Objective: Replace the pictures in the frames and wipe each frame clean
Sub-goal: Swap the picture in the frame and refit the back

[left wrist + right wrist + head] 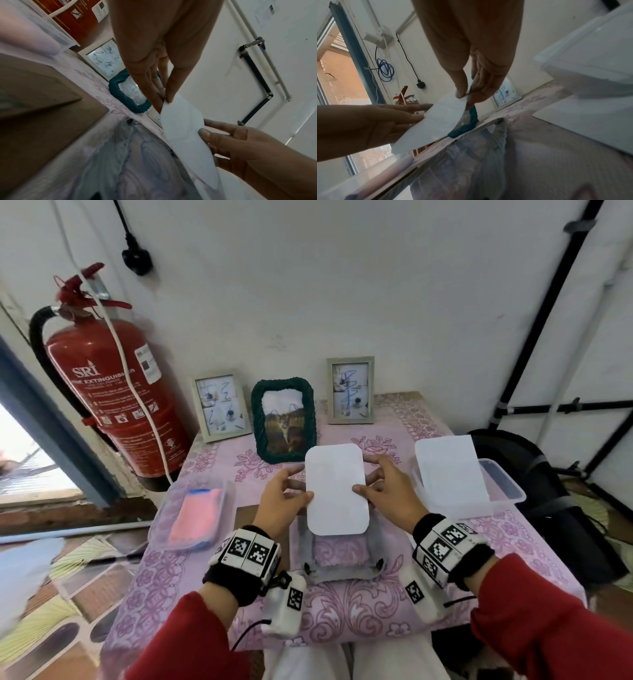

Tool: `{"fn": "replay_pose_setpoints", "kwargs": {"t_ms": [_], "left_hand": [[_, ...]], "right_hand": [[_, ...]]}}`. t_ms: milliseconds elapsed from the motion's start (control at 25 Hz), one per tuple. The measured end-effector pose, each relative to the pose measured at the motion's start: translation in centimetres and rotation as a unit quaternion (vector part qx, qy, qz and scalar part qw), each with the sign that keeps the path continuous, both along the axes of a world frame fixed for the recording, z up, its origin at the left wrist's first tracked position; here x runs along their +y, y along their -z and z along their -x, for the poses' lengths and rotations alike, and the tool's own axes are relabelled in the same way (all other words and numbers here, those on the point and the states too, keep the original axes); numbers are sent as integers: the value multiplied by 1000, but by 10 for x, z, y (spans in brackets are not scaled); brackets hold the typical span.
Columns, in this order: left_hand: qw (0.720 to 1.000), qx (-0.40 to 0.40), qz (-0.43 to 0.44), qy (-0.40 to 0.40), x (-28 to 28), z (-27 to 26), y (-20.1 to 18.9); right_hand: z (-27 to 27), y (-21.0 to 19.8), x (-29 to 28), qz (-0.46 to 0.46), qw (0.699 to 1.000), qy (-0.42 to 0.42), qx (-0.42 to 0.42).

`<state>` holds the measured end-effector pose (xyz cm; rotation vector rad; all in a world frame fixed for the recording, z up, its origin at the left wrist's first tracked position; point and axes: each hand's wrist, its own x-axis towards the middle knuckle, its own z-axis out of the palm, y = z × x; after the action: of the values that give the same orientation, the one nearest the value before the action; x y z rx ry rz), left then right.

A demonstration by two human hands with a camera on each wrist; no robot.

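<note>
left hand (279, 499): white card (336, 489) pinched at left edge | right hand (388, 491): right edge pinched | open grey frame (337, 559) partly hidden beneath card

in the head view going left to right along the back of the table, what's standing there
fire extinguisher → pale frame with four small photos → dark green woven frame → pale frame with blue scribbles
</note>
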<state>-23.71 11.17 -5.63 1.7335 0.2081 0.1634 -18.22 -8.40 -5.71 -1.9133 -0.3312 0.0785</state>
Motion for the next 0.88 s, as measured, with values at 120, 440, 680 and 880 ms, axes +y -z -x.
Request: {"fn": "replay_pose_setpoints", "kwargs": {"t_ms": [120,440,680,880], "left_hand": [[999,28,-27,13,1,6,12],[996,52,-65,-12,-3,17,39],[993,61,-104,-8,-5,21,45],[990,69,-126,-8,-8,20,51]], "right_hand": [[5,10,-2,45,999,-29,1],[11,23,-9,158,982,-102,-24],[12,32,-13,171,980,-102,-6],[10,35,-14,207,970,-130,6]]}}
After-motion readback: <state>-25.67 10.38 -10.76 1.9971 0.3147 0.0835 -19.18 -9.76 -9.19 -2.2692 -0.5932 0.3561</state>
